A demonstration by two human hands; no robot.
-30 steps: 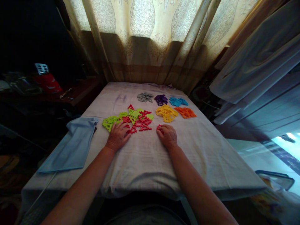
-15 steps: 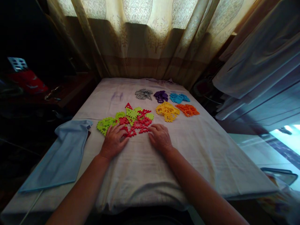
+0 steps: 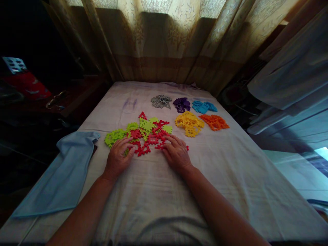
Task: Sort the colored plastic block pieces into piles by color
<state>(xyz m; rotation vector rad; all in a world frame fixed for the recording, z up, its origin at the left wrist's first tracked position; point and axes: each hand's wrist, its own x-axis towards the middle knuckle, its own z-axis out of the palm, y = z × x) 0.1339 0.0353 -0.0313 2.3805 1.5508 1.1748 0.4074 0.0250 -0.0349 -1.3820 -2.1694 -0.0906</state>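
Note:
Red plastic interlocking pieces (image 3: 153, 138) lie mixed with lime green interlocking pieces (image 3: 115, 136) in a loose pile on the cloth-covered table. My left hand (image 3: 120, 155) rests at the pile's near left edge. Its fingers reach over green and red pieces, with the thumb apart. At the near right edge is my right hand (image 3: 177, 152), fingers stretched out over red pieces and touching them. A bit of red shows past the right side of this hand; the rest of that piece is hidden beneath it.
Behind and to the right lie separate heaps of similar pieces: grey (image 3: 161, 101), purple (image 3: 181, 105), blue (image 3: 204, 106), yellow (image 3: 189, 123) and orange (image 3: 214, 122). A light blue cloth (image 3: 60, 174) drapes over the left table edge. Curtains (image 3: 156, 44) hang behind the table.
My right hand has shifted slightly over the red pieces, and a red bit now shows at its right side. My left hand has drawn back a little. The camera view has tilted down.

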